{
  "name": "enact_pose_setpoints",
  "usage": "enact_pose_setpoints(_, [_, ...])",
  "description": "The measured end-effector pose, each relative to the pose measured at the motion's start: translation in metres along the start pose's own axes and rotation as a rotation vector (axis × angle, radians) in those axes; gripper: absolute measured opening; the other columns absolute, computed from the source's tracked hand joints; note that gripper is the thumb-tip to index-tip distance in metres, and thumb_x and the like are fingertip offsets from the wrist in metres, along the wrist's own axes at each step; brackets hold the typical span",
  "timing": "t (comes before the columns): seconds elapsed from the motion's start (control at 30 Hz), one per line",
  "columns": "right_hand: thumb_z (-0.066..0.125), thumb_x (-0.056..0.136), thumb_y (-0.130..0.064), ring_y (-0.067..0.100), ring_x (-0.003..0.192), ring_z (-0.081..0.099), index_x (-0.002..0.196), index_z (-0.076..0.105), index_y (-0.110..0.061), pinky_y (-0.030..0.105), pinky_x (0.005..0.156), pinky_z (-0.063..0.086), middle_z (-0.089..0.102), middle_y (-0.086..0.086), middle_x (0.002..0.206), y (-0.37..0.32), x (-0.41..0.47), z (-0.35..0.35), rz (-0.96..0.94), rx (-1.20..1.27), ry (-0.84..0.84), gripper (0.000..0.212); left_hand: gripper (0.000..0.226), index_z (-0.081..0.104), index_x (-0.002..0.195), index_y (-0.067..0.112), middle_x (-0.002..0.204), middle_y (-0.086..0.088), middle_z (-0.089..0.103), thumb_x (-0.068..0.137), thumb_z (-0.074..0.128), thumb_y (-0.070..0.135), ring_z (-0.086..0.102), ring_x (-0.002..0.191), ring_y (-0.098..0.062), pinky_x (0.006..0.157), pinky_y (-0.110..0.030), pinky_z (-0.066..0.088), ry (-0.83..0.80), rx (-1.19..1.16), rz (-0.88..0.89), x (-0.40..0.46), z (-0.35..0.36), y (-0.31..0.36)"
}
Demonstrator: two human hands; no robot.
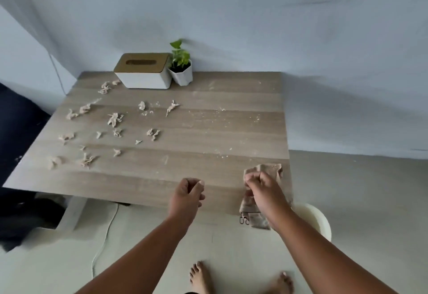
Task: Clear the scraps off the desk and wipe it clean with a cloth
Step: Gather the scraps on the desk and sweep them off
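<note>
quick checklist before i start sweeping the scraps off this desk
1. Cloth in hand: ok, the right hand grips it at the desk's near right corner.
2. Left hand free: ok, curled, holding nothing.
3. Scraps located: ok, mostly on the left half; fine crumbs on the right.
4. Tissue box and plant pot out of the way: ok, at the far edge.
5. White bin ready: cannot tell, partly hidden.

Right hand [259, 185] gripping cloth [266, 169], scraps [114, 118] strewn on desk [208, 131]
</note>
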State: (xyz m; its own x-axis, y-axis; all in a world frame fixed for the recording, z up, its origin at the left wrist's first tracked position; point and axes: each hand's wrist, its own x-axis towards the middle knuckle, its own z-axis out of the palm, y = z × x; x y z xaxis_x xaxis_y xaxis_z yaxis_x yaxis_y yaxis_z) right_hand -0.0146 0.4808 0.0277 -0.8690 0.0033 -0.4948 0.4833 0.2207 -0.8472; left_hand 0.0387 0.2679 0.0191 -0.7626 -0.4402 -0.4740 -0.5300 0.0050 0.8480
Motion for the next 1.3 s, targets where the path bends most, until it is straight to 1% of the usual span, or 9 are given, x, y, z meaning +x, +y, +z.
enact_pose_setpoints(0.1, [0.062,0.098,-0.029,0.023,0.058,0.066,0.086,0.068,-0.029,0.032,0.048,0.051,0.073,0.003,0.073,-0.003,-0.001,0.049,-0.027,-0.073,-0.017,0.013,0.005,0.067,0.091,0.024,0.072,0.007,0.070,0.095,0.069,0.026,0.069,0.069,-0.010,0.069,-0.039,0.056,-0.022,0.147,0.012,0.016,-0.052,-0.020])
enact_pose_setpoints(0.2, [0.063,0.096,-0.028,0.026,0.073,0.073,0.088,0.068,-0.027,0.045,0.069,0.058,0.074,-0.011,0.078,-0.004,0.002,0.091,-0.057,-0.147,0.001,0.010,0.006,0.067,0.089,0.027,0.074,0.006,0.068,0.091,0.072,0.030,0.070,0.079,-0.024,0.073,-0.043,0.057,-0.050,0.211,0.029,0.032,-0.097,-0.032])
enact_pose_setpoints(0.3, [0.063,0.096,-0.027,0.019,0.076,0.072,0.089,0.068,-0.028,0.048,0.077,0.060,0.073,-0.013,0.080,-0.008,0.003,0.133,-0.085,-0.197,-0.003,0.008,0.006,0.067,0.088,0.034,0.074,0.009,0.069,0.088,0.072,0.039,0.066,0.072,-0.014,0.069,-0.037,0.054,-0.023,0.213,0.049,0.050,-0.141,-0.040])
enact_pose_setpoints(0.4, [0.064,0.095,-0.025,0.019,0.085,0.071,0.093,0.067,-0.029,0.044,0.083,0.058,0.072,-0.005,0.084,-0.013,0.004,0.168,-0.106,-0.259,-0.015,0.005,0.012,0.066,0.091,0.036,0.077,0.015,0.069,0.085,0.069,0.047,0.061,0.066,0.000,0.065,-0.028,0.049,0.013,0.269,0.077,0.068,-0.176,-0.044])
enact_pose_setpoints(0.53, [0.066,0.095,-0.025,0.008,0.095,0.066,0.108,0.065,-0.028,0.024,0.081,0.050,0.071,-0.006,0.106,-0.025,0.006,0.205,-0.196,-0.386,-0.066,0.013,0.008,0.064,0.096,0.034,0.086,0.011,0.069,0.091,0.070,0.035,0.061,0.070,0.002,0.064,-0.024,0.044,0.070,0.340,0.102,0.096,-0.215,-0.039])
enact_pose_setpoints(0.77, [0.066,0.096,-0.031,0.000,0.094,0.061,0.125,0.061,-0.029,0.026,0.086,0.048,0.059,-0.010,0.123,-0.045,0.031,0.258,-0.264,-0.563,-0.161,0.030,0.023,0.059,0.110,0.036,0.102,0.008,0.063,0.090,0.070,0.034,0.063,0.084,-0.006,0.065,-0.021,0.042,0.106,0.368,0.091,0.146,-0.256,-0.030])
enact_pose_setpoints(0.9, [0.069,0.093,-0.030,0.015,0.113,0.060,0.130,0.061,-0.024,0.033,0.101,0.048,0.058,-0.004,0.127,-0.053,0.055,0.282,-0.357,-0.646,-0.142,0.038,0.032,0.056,0.121,0.036,0.111,0.010,0.054,0.091,0.067,0.036,0.060,0.092,-0.007,0.070,-0.025,0.045,0.139,0.465,0.087,0.169,-0.267,-0.029])
enact_pose_setpoints(1.03, [0.071,0.090,-0.035,0.025,0.129,0.049,0.140,0.057,-0.019,0.038,0.110,0.041,0.053,0.002,0.138,-0.063,0.082,0.300,-0.472,-0.793,-0.103,0.054,0.048,0.051,0.137,0.033,0.114,0.009,0.050,0.092,0.065,0.038,0.060,0.101,-0.016,0.088,-0.035,0.052,0.128,0.564,0.095,0.191,-0.279,-0.024])
enact_pose_setpoints(1.3, [0.074,0.082,-0.054,0.034,0.128,0.051,0.146,0.050,-0.018,0.048,0.098,0.048,0.049,0.010,0.148,-0.075,0.135,0.330,-0.720,-1.049,-0.026,0.077,0.052,0.048,0.146,0.029,0.131,-0.001,0.053,0.097,0.060,0.039,0.062,0.116,-0.027,0.095,-0.037,0.051,0.022,0.828,0.239,0.231,-0.284,-0.002])
